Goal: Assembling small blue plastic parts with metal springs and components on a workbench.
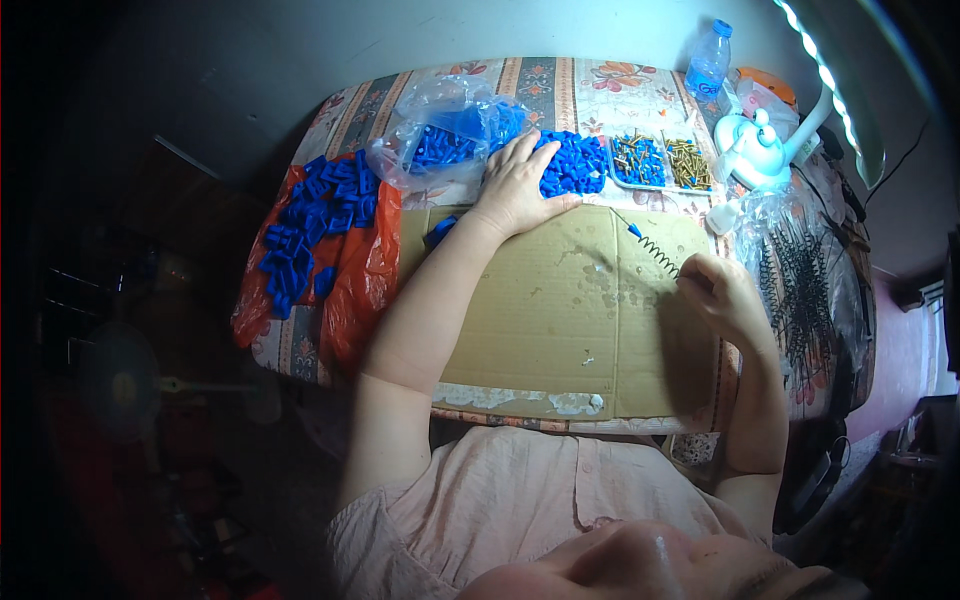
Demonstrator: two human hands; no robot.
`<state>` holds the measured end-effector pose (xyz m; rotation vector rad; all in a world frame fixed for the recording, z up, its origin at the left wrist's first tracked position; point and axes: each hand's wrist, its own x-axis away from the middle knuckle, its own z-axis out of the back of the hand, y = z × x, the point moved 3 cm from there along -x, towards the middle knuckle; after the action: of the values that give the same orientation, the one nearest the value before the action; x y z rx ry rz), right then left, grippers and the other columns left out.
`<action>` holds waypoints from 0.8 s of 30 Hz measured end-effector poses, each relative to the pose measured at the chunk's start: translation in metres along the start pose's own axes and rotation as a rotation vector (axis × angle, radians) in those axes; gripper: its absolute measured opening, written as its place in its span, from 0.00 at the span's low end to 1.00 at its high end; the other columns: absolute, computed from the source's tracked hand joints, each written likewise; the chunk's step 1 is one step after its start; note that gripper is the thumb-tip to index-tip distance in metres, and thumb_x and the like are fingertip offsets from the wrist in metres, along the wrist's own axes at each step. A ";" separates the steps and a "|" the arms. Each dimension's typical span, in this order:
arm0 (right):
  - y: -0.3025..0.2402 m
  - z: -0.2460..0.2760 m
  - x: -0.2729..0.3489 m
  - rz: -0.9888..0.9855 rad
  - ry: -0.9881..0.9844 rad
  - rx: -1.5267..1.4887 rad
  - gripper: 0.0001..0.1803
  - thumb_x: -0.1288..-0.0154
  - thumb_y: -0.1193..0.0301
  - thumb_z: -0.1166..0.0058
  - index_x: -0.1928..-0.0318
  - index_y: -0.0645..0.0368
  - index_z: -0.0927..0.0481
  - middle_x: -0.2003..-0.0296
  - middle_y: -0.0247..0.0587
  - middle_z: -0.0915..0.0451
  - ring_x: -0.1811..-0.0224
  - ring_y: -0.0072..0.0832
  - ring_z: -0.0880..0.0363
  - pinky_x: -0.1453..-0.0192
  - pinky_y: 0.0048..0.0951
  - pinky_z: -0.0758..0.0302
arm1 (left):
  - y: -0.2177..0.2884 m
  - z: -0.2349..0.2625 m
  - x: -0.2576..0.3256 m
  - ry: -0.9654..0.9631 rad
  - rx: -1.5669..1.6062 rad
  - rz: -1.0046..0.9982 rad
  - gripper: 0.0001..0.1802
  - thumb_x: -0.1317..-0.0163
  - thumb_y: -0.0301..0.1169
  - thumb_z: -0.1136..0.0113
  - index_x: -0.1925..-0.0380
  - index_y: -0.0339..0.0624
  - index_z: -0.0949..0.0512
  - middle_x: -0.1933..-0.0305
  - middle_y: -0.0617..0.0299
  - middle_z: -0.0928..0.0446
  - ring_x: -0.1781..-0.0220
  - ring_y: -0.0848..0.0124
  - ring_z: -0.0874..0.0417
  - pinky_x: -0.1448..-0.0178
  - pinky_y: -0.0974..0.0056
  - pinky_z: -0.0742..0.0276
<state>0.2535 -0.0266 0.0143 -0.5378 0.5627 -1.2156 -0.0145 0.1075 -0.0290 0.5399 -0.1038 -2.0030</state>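
Observation:
My right hand (725, 297) is closed around the lower end of a thin dark coil spring (657, 254), held over the cardboard's right part. A small blue cone-shaped piece (634, 231) sits at the spring's far end, with a thin straight wire sticking out beyond it. My left hand (515, 190) reaches to the far edge of the cardboard, fingers stretched out and thumb apart. Its fingertips touch or hover at the left side of a heap of small blue plastic pieces (575, 165); I cannot tell whether they touch. A larger blue part (440, 231) lies partly behind my left forearm.
A cardboard sheet (530, 310) covers the table's middle. Blue parts (320, 210) lie on a red bag (365, 285) at left. Behind are a clear bag (400, 150) and a tray (650, 187) of brass and blue pieces. A lamp (755, 150), bottle (709, 65) and dark springs (800, 290) stand right.

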 end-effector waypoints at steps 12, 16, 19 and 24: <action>0.005 -0.003 0.000 0.039 0.032 0.019 0.04 0.43 0.75 0.43 0.68 0.63 0.22 0.76 0.45 0.22 0.73 0.34 0.21 0.66 0.31 0.27 | -0.010 -0.014 -0.005 0.196 0.065 -0.070 0.22 0.46 0.39 0.33 0.53 0.41 0.24 0.47 0.52 0.28 0.43 0.53 0.28 0.37 0.53 0.33; 0.004 -0.001 -0.001 0.049 0.040 0.023 0.04 0.43 0.75 0.43 0.69 0.63 0.22 0.76 0.45 0.22 0.73 0.35 0.21 0.66 0.32 0.27 | -0.014 -0.015 -0.007 0.268 0.122 -0.122 0.14 0.48 0.33 0.33 0.61 0.43 0.23 0.58 0.55 0.27 0.50 0.55 0.26 0.44 0.54 0.30; 0.006 -0.002 -0.001 0.039 0.045 0.035 0.04 0.43 0.75 0.43 0.69 0.63 0.22 0.76 0.45 0.21 0.72 0.36 0.21 0.65 0.32 0.27 | -0.013 -0.014 -0.007 0.248 0.138 -0.105 0.12 0.47 0.30 0.35 0.62 0.43 0.23 0.59 0.54 0.26 0.51 0.54 0.25 0.45 0.54 0.28; 0.005 -0.002 -0.002 0.028 0.032 0.044 0.04 0.43 0.75 0.43 0.69 0.63 0.22 0.76 0.45 0.21 0.72 0.35 0.20 0.65 0.32 0.27 | -0.015 -0.010 -0.007 0.274 0.186 -0.070 0.11 0.45 0.26 0.38 0.61 0.39 0.23 0.59 0.51 0.23 0.52 0.53 0.22 0.46 0.56 0.27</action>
<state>0.2553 -0.0236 0.0091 -0.4730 0.5674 -1.2089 -0.0197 0.1223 -0.0405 0.9436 -0.1047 -1.9779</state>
